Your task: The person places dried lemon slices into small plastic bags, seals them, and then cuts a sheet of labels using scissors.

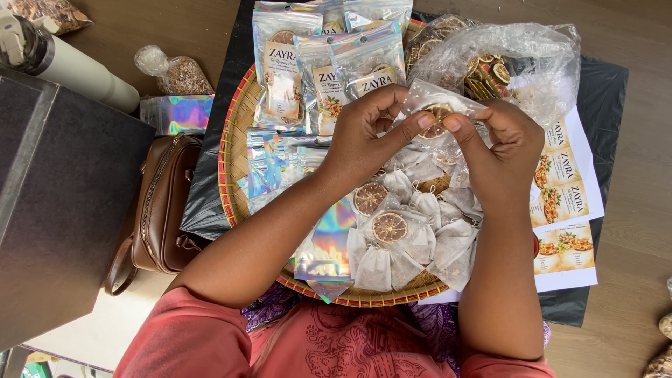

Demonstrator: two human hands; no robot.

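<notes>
Small clear sachet (pixel 435 105): thin crinkly film, holds one dried citrus slice, round, brown-orange, visible through the plastic. Held above the far half of the tray, between both hands.

Left hand (pixel 364 133): thumb and forefinger pinched on the sachet's left edge, other fingers curled above it; wrist bent inward, forearm running up from lower left.

Right hand (pixel 500 143): thumb and forefinger pinched on the sachet's right edge, thumb tip almost meeting the left forefinger; remaining fingers folded, back of hand toward the camera.

Tray (pixel 231 140): round, woven, flat, tan with a red-striped rim; rests on black plastic sheet (pixel 210 203).

On the tray, near side: heap of white tea bags (pixel 448 245), soft gauzy cloth, squarish, and two more sachets with citrus slices (pixel 389 227). Left side: flat holographic pouches (pixel 329 245), glossy, iridescent. Far side: filled pouches (pixel 280 63), clear front with label, standing overlapped.

Clear bag (pixel 518 63), loose, wrinkled, with dried slices inside, lies at the tray's far right edge.

Label sheets (pixel 567 203), white paper with printed fruit pictures, right of the tray, partly under it.

Brown leather bag (pixel 164 203), smooth, zipped, left of the tray beside a dark box (pixel 56 203).
</notes>
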